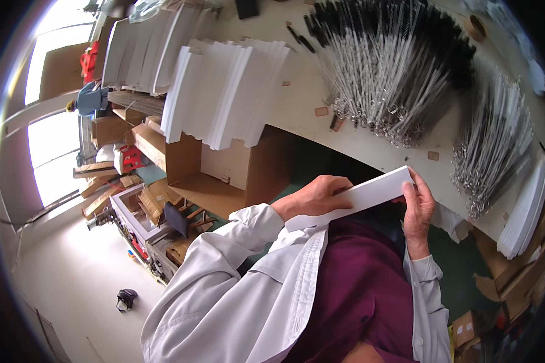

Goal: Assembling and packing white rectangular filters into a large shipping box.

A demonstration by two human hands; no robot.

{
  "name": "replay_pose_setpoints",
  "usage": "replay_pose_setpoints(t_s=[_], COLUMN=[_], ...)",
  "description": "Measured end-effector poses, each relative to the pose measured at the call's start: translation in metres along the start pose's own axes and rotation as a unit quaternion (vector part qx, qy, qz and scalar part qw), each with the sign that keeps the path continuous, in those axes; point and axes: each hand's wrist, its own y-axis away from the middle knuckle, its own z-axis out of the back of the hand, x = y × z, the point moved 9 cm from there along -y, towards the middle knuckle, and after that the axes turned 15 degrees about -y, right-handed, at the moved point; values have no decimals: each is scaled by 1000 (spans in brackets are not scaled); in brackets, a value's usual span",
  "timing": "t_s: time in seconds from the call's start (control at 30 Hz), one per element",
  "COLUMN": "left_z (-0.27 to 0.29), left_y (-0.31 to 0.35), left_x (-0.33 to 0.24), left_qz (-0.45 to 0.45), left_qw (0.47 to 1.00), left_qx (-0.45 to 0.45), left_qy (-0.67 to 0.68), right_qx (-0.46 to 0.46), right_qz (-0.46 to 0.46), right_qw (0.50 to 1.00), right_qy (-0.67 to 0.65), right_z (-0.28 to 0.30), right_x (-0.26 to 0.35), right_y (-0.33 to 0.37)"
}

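A long, narrow white box [375,192] is held slantwise in front of my body, its right end higher than its left. My left hand [315,198] is closed around its left half, the thumb along the near face and some fingers hidden. My right hand [419,209] grips the right end, thumb on the near face and fingers around the end. Beyond the box, a large bundle of thin wire-handled brushes [384,72] with black bristles and looped ends lies on the pale table [278,100]. A smaller bundle of similar wire pieces [490,139] lies to its right.
Stacked white boxes [221,91] stand at the table's left end, above an open cardboard carton [209,190]. More flat white pieces [527,209] lie at the right edge near torn cardboard [496,281]. A black pen [300,39] lies behind. A person [92,98] is far left.
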Motion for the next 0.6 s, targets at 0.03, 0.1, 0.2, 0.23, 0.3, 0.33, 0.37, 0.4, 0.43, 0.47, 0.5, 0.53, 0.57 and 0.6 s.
replay_pose_setpoints(t_s=[0.03,0.1,0.2,0.23,0.3,0.33,0.37,0.4,0.43,0.47,0.5,0.53,0.57,0.6], left_z=[7,29,80,100,136,153,170,187,205,224,242,256,268,280], left_y=[7,22,46,56,85,100,114,127,138,148,151,156,163,170], left_x=[4,15,43,47,68,74,90,106,112,109,108,117,128,142], left_qz=[2,27,103,109,124,160,176,190,215,197,202,232,240,248], left_qw=[1000,995,973,958,910,892,866,848,827,802,784,783,770,756], left_qx=[-7,-90,-205,-259,-362,-389,-425,-439,-458,-492,-492,-489,-496,-502], left_qy=[-2,24,-27,-64,-160,-168,-198,-225,-246,-274,-319,-306,-322,-338], right_qx=[0,18,18,-2,-28,-38,-44,-50,-46,-57,-73,-71,-77,-83], right_qz=[2,-22,-55,-34,35,59,69,79,83,87,94,95,121,148], right_qw=[1000,1000,998,991,964,955,941,924,924,916,909,910,897,883], right_qy=[-2,4,40,126,261,288,329,370,371,388,399,398,418,438], right_z=[-2,-9,0,14,31,37,42,47,57,71,81,77,71,65], right_x=[-2,-11,-32,-38,-37,-35,-34,-33,-40,-49,-53,-55,-52,-49], right_y=[-2,-5,-15,-20,-31,-36,-42,-48,-55,-60,-62,-62,-62,-61])
